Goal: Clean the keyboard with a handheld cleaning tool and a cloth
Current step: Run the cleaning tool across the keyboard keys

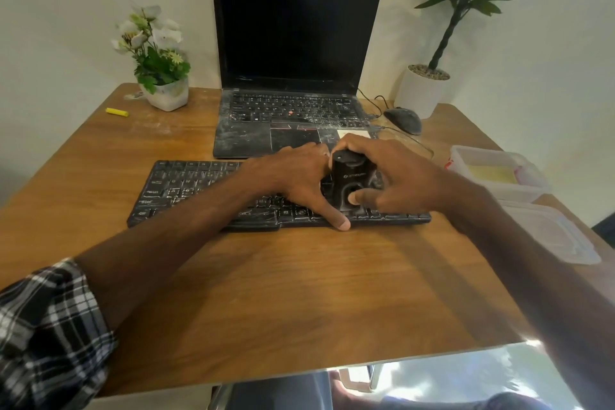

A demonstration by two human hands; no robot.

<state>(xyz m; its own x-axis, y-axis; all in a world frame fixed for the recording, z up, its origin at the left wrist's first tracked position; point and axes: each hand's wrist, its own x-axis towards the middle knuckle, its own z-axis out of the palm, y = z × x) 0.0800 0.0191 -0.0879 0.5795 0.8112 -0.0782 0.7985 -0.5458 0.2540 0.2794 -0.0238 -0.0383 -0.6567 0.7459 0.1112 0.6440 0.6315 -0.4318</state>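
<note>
A black, dust-streaked keyboard (186, 190) lies across the middle of the wooden table (266, 293). A black handheld cleaning tool (349, 176) stands on the keyboard's right half. My right hand (392, 173) wraps around the tool from the right, with the thumb on its lower front. My left hand (299, 176) rests flat on the keys just left of the tool, fingers spread, the thumb pressing the keyboard's front edge. A yellowish cloth (492, 173) lies inside a clear plastic box at the right.
A dusty open laptop (293, 76) stands behind the keyboard, with a wired mouse (402, 120) to its right. A clear plastic box (529, 183) and its lid (552, 233) sit at the right edge. A flower pot (166, 93), a yellow stick (117, 112) and a potted plant (422, 90) stand at the back.
</note>
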